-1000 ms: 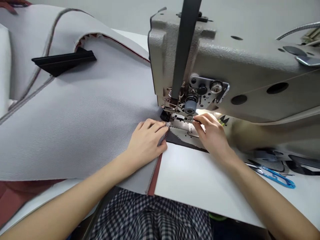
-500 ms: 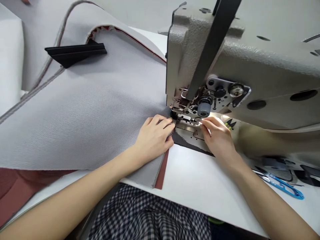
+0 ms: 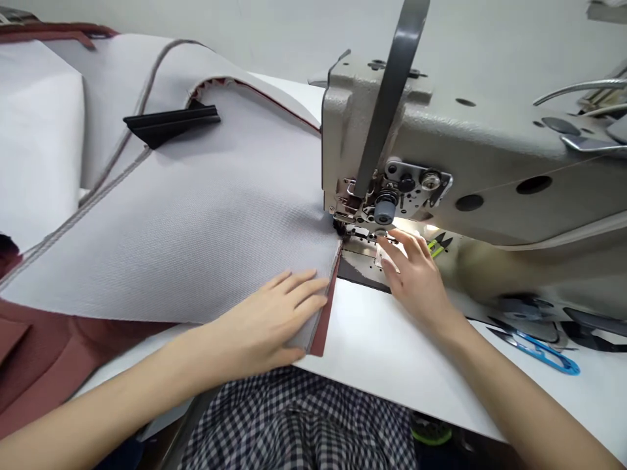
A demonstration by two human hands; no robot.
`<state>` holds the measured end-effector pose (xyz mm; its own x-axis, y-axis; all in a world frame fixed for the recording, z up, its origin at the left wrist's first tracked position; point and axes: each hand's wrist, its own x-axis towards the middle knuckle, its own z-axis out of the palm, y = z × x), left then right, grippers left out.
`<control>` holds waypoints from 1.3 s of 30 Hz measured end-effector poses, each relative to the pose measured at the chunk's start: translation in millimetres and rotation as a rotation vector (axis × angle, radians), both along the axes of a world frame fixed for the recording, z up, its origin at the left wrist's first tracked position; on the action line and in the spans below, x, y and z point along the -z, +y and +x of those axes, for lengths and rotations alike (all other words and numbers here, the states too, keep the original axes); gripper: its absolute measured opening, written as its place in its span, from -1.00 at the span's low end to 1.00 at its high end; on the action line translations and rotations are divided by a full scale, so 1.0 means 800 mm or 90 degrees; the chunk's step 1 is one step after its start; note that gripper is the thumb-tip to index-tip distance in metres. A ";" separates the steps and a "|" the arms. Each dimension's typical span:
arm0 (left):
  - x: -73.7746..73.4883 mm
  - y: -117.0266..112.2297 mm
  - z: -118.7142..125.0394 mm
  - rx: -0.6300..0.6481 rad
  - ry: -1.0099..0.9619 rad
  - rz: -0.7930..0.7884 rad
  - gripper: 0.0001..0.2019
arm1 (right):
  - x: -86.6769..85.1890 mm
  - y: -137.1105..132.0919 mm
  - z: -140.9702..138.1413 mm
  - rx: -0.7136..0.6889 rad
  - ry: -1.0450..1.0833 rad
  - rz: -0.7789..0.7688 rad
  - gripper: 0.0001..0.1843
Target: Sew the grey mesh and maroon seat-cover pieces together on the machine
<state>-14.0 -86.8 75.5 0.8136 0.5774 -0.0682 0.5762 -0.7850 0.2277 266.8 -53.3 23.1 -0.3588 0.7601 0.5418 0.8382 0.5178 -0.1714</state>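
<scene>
A large grey fabric panel with a dark red underside lies on the white table, its right edge running under the presser foot of a grey industrial sewing machine. My left hand lies flat with fingers spread on the fabric's near right corner. To the right of the seam edge, my right hand rests on the machine's needle plate, fingers stretched toward the presser foot and holding nothing.
A black plastic strip lies on the fabric at the back left. Blue-handled thread snips and dark parts lie on the table at the right. A yellow-green clipper sits under the machine arm. White padding stands far left.
My left hand slid back along the fabric edge toward me, from beside the presser foot to the near corner. My right hand stays by the needle plate. The view shifted slightly.
</scene>
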 end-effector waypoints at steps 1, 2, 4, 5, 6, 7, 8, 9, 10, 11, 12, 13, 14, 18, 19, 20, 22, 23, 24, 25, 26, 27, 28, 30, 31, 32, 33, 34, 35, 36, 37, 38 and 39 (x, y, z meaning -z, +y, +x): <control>-0.001 -0.010 -0.005 0.013 -0.022 0.000 -0.56 | -0.005 -0.007 -0.005 -0.037 0.030 0.008 -0.64; -0.002 -0.017 -0.010 0.024 -0.053 -0.006 -0.72 | -0.011 -0.015 -0.012 -0.085 0.059 0.008 -0.64; -0.004 -0.027 -0.018 0.023 -0.135 -0.045 -0.81 | -0.022 -0.034 -0.030 -0.214 0.109 -0.007 -0.66; -0.006 -0.029 -0.022 -0.006 -0.183 -0.072 -0.79 | -0.026 -0.044 -0.041 -0.287 0.124 -0.016 -0.69; -0.008 -0.030 -0.026 -0.058 -0.231 -0.094 -0.79 | -0.029 -0.055 -0.053 -0.356 0.128 -0.022 -0.71; -0.010 -0.032 -0.029 -0.134 -0.277 -0.096 -0.82 | -0.030 -0.066 -0.067 -0.412 0.118 -0.030 -0.73; -0.012 -0.032 -0.031 -0.220 -0.312 -0.073 -0.85 | -0.028 -0.075 -0.082 -0.443 0.098 -0.040 -0.72; -0.012 -0.033 -0.031 -0.291 -0.333 -0.026 -0.88 | -0.025 -0.084 -0.098 -0.446 0.069 -0.054 -0.70; -0.012 -0.034 -0.030 -0.333 -0.339 0.038 -0.91 | -0.020 -0.092 -0.115 -0.423 0.034 -0.077 -0.65; -0.009 -0.035 -0.026 -0.340 -0.325 0.102 -0.92 | -0.013 -0.099 -0.132 -0.387 -0.001 -0.105 -0.56; -0.005 -0.035 -0.022 -0.316 -0.294 0.149 -0.91 | -0.005 -0.104 -0.148 -0.356 -0.033 -0.135 -0.44; 0.000 -0.034 -0.017 -0.274 -0.255 0.174 -0.86 | 0.003 -0.109 -0.163 -0.339 -0.063 -0.172 -0.34; 0.005 -0.032 -0.013 -0.226 -0.213 0.173 -0.78 | 0.011 -0.114 -0.175 -0.339 -0.088 -0.212 -0.29; 0.024 -0.024 -0.003 -0.127 -0.125 0.076 -0.62 | 0.026 -0.126 -0.204 -0.340 -0.130 -0.293 -0.28; 0.028 -0.022 -0.004 -0.118 -0.125 0.051 -0.63 | 0.026 -0.127 -0.206 -0.329 -0.133 -0.284 -0.27; 0.032 -0.022 -0.005 -0.116 -0.133 0.033 -0.63 | 0.025 -0.128 -0.207 -0.320 -0.135 -0.270 -0.26; 0.039 -0.023 -0.008 -0.126 -0.156 0.010 -0.62 | 0.022 -0.127 -0.206 -0.315 -0.135 -0.253 -0.25; 0.043 -0.023 -0.009 -0.132 -0.165 0.004 -0.62 | 0.020 -0.127 -0.205 -0.317 -0.133 -0.252 -0.24; 0.046 -0.024 -0.010 -0.138 -0.171 0.001 -0.62 | 0.019 -0.126 -0.204 -0.321 -0.130 -0.253 -0.24; 0.048 -0.024 -0.010 -0.143 -0.172 -0.004 -0.62 | 0.018 -0.125 -0.203 -0.322 -0.126 -0.253 -0.25; 0.050 -0.023 -0.009 -0.148 -0.170 -0.012 -0.62 | 0.018 -0.123 -0.202 -0.324 -0.122 -0.251 -0.26; 0.050 -0.022 -0.009 -0.153 -0.166 -0.020 -0.62 | 0.019 -0.122 -0.201 -0.324 -0.117 -0.248 -0.26; 0.050 -0.020 -0.008 -0.157 -0.165 -0.025 -0.62 | 0.020 -0.120 -0.200 -0.321 -0.111 -0.242 -0.27; 0.048 -0.015 -0.005 -0.163 -0.164 -0.031 -0.63 | 0.021 -0.115 -0.199 -0.316 -0.106 -0.233 -0.27; 0.047 -0.012 -0.004 -0.164 -0.163 -0.032 -0.63 | 0.021 -0.112 -0.198 -0.314 -0.109 -0.236 -0.25; 0.045 -0.008 -0.002 -0.165 -0.160 -0.034 -0.63 | 0.021 -0.109 -0.197 -0.314 -0.114 -0.241 -0.24; 0.044 -0.004 0.000 -0.165 -0.157 -0.036 -0.63 | 0.019 -0.105 -0.196 -0.316 -0.120 -0.248 -0.23; 0.043 0.000 0.001 -0.163 -0.153 -0.039 -0.63 | 0.017 -0.101 -0.195 -0.318 -0.127 -0.257 -0.22; 0.043 0.004 0.003 -0.162 -0.150 -0.042 -0.63 | 0.015 -0.097 -0.195 -0.316 -0.133 -0.270 -0.22; 0.042 0.008 0.005 -0.161 -0.149 -0.043 -0.63 | 0.012 -0.092 -0.194 -0.312 -0.140 -0.283 -0.22; 0.042 0.013 0.008 -0.162 -0.149 -0.045 -0.63 | 0.009 -0.088 -0.193 -0.308 -0.146 -0.297 -0.23; 0.042 0.017 0.010 -0.165 -0.148 -0.047 -0.64 | 0.007 -0.084 -0.193 -0.305 -0.155 -0.310 -0.25; 0.041 0.021 0.012 -0.168 -0.147 -0.050 -0.64 | 0.005 -0.081 -0.192 -0.300 -0.165 -0.320 -0.25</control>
<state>-4.4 -69.8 42.6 0.6367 0.7696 0.0485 0.6824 -0.5916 0.4294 113.0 -117.9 18.9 -0.7778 0.6281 0.0227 0.5920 0.7442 -0.3095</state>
